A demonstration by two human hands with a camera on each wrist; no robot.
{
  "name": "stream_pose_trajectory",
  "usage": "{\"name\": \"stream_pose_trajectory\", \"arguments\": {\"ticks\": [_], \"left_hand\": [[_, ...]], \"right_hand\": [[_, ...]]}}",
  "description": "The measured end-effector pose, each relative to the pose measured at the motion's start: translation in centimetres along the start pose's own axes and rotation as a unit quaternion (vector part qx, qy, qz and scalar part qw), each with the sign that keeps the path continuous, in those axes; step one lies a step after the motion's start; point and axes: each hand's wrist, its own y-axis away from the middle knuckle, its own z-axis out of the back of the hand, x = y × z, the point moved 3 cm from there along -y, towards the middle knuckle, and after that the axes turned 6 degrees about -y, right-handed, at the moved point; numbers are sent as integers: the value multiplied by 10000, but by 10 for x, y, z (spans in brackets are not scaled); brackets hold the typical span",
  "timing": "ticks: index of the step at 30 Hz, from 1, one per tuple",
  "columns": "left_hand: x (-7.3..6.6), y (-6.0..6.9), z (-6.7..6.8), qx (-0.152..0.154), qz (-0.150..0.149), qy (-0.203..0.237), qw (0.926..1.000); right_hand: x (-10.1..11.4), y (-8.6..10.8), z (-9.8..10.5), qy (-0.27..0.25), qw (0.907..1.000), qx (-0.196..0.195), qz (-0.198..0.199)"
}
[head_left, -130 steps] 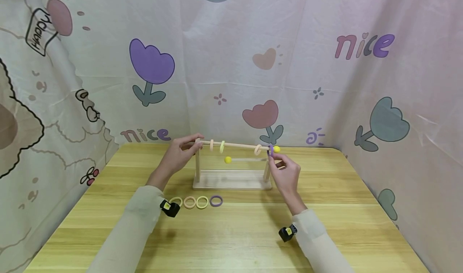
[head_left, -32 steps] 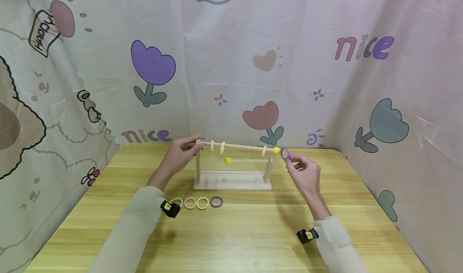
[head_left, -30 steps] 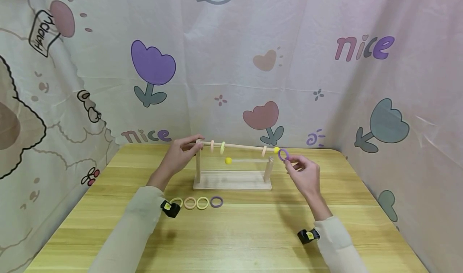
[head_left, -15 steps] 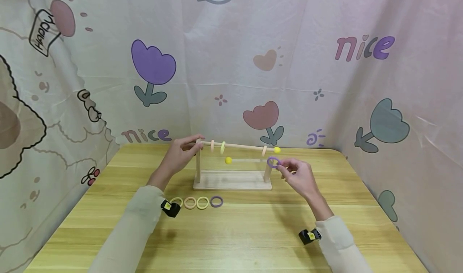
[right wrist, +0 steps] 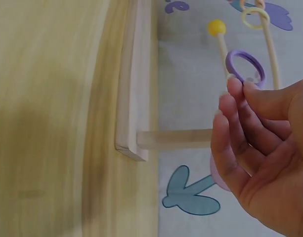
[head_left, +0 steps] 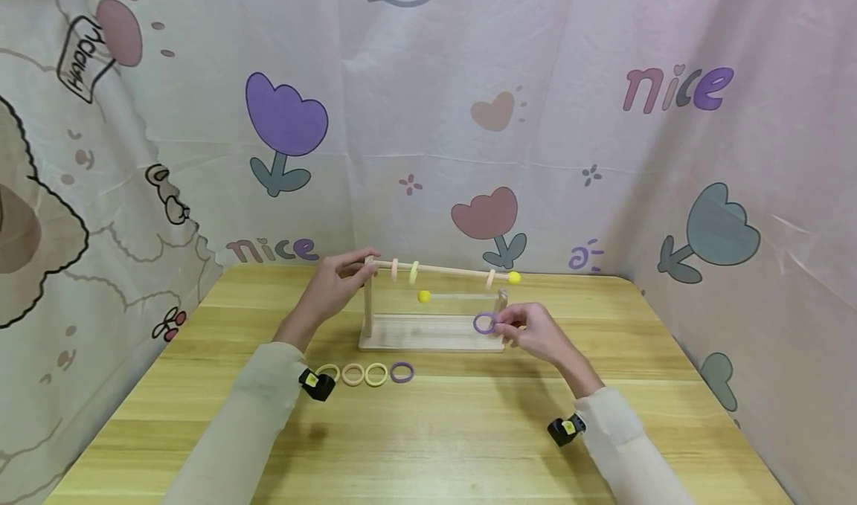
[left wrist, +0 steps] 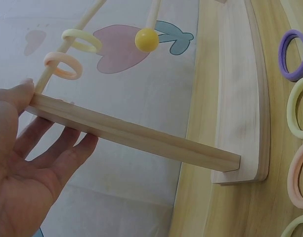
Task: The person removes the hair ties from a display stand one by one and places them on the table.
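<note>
My left hand (head_left: 332, 285) grips the top of the left post (left wrist: 136, 131) of a wooden rack (head_left: 431, 341), thumb above and fingers beneath. From that post an upper rod (head_left: 448, 270) runs right to a yellow ball (head_left: 514, 277). Two peach hair ties, one at the left (head_left: 394, 270) and one near the ball (head_left: 491, 279), hang on it, with a pale yellow hair tie (head_left: 413, 272) between them. Between thumb and forefinger my right hand (head_left: 535, 332) pinches a purple hair tie (right wrist: 245, 68), off the rods, before the right post. A lower rod (head_left: 462, 297) carries only its ball.
A row of hair ties lies on the table in front of the rack: purple (head_left: 402, 372), yellow (head_left: 376, 374), peach (head_left: 352, 374), and a yellow one (head_left: 329, 372) partly behind the left wrist camera (head_left: 317, 384). A printed curtain (head_left: 428, 118) stands behind the wooden table (head_left: 442, 445).
My right hand has drawn the purple hair tie off the upper rod past its ball, then brought it down and left. The peach tie slid toward the ball. My left hand stays put.
</note>
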Motion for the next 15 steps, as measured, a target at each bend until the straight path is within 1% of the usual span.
{"name": "stream_pose_trajectory", "arguments": {"ticks": [7,12,15], "left_hand": [[2,-1,-1,-25,-21,-67,10000],[2,-1,0,1,39,-37,10000],[1,0,0,1,58,-8,10000]], "right_hand": [[-6,-6,-11,-55,9982,601,19],[-10,-11,-21,-272,9942,1036,-60],[-10,-12,-28,-324,9919,1230,-15]]}}
